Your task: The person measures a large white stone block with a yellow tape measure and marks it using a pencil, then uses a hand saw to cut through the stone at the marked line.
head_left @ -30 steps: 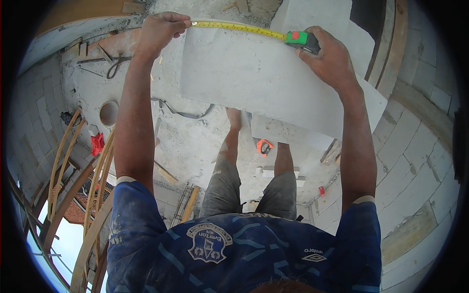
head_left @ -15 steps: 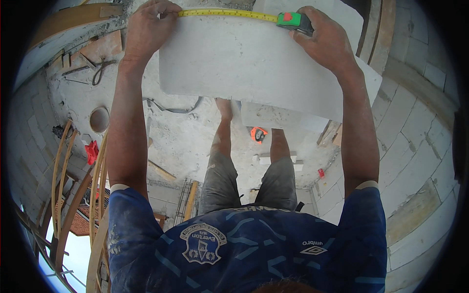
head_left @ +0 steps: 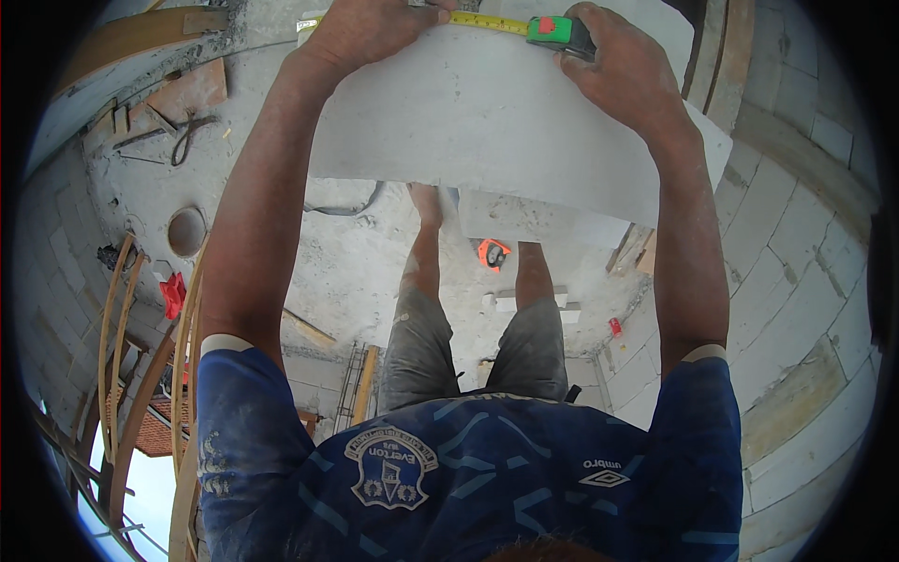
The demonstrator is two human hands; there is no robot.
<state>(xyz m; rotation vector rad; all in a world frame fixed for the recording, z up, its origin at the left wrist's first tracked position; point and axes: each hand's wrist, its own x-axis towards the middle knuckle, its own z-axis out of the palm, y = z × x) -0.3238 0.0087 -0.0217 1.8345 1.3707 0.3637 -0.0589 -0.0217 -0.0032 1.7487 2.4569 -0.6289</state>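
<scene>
A white slab (head_left: 487,131) lies before me with the yellow tape (head_left: 479,21) drawn out across its far part, the end at the left. My right hand (head_left: 618,70) grips the green-and-black tape measure (head_left: 555,33). My left hand (head_left: 375,28) lies over the tape near its middle, fingers curled; what they grip, if anything, is hidden near the top edge.
Underneath are my legs, another pale block (head_left: 520,215) and an orange-and-black tool (head_left: 492,253) on the dusty floor (head_left: 346,253). Bent wooden strips (head_left: 117,347), a round container (head_left: 186,230) and a red object (head_left: 173,295) are at left, a block wall (head_left: 796,309) at right.
My left hand has moved right along the tape, away from its end. My right hand and the measure have shifted slightly toward the top of the view, as has the slab.
</scene>
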